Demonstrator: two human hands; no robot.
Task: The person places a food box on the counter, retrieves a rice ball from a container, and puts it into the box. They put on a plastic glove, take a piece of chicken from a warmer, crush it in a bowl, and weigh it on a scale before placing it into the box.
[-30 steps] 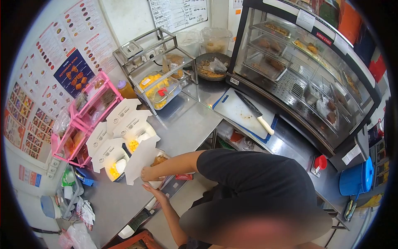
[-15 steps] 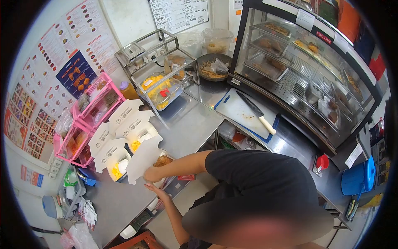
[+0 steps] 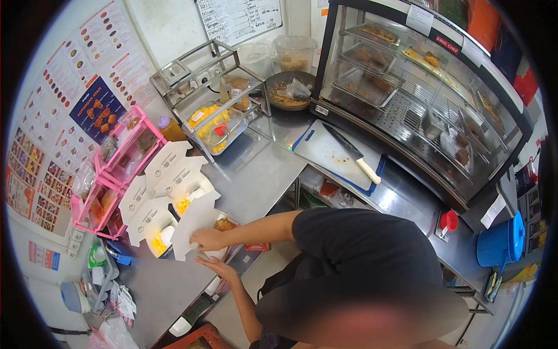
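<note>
My right hand (image 3: 209, 239) reaches over a white paper food box (image 3: 217, 254) at the counter's front edge. Its bent fingers are beside the raised white lid (image 3: 193, 224), and what they hold, if anything, is hidden. Brown fried food (image 3: 225, 224) shows in the box, partly behind my right forearm. My left hand (image 3: 217, 267) is just below, at the near side of this box, with its fingers stretched out. Two more open boxes stand behind, each with yellow food (image 3: 158, 241) and a white item (image 3: 167, 234) inside.
A pink basket rack (image 3: 125, 154) stands against the wall. Behind the boxes is a metal rack (image 3: 203, 96) with a container of yellow food (image 3: 216, 129). A knife (image 3: 354, 152) lies on a white cutting board (image 3: 332, 156), beside a glass display case (image 3: 401, 87).
The view has shifted slightly. My right hand's fingers have lifted a little towards the lid, and my left hand sits slightly lower, so the hands are further apart.
</note>
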